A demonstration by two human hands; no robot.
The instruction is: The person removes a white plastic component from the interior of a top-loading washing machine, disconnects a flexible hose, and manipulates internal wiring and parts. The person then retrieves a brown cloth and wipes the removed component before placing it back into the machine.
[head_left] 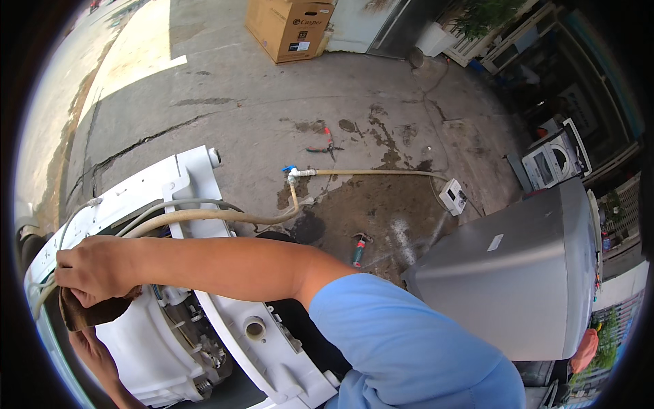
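Brown crumpled cloth rag (92, 310) sits pressed against the upper left edge of the white plastic washing-machine casing (204, 320), which lies opened on the concrete ground (272, 95). Right hand (92, 269), reaching across the body, is closed down on the rag with fingers curled over it. Left hand mostly hidden below the rag; only its forearm (102, 368) shows, grip cannot be told. Step looks like wiping the casing rim; next likely calls for dragging the rag along that edge, clear of the beige hose (204, 217).
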